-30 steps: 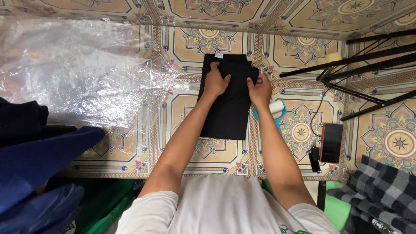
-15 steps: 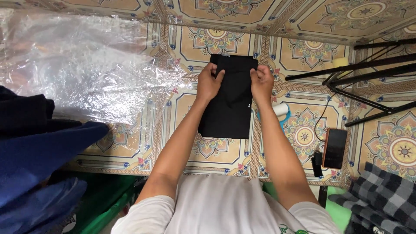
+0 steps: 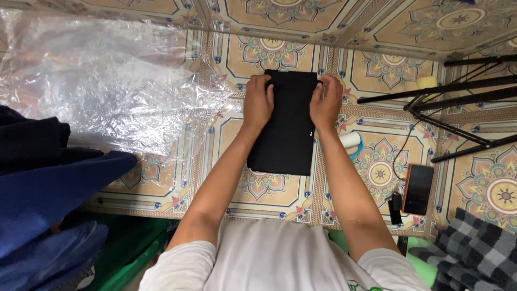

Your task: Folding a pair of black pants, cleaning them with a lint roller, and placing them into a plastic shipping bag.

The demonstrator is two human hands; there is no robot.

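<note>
two hands press flat on a folded black garment (image 3: 287, 126) lying on the patterned surface (image 3: 161, 183): the left hand (image 3: 258, 102) on its left edge, the right hand (image 3: 326, 105) on its right, fingers spread and gripping nothing. uneven pressure could skew the fold, or nudge it onto the lint roller (image 3: 351, 141) just beside.

Both hands (image 3: 258, 102) (image 3: 326, 103) now flat, pressing black folded garment (image 3: 285, 134); top flap squared.
</note>
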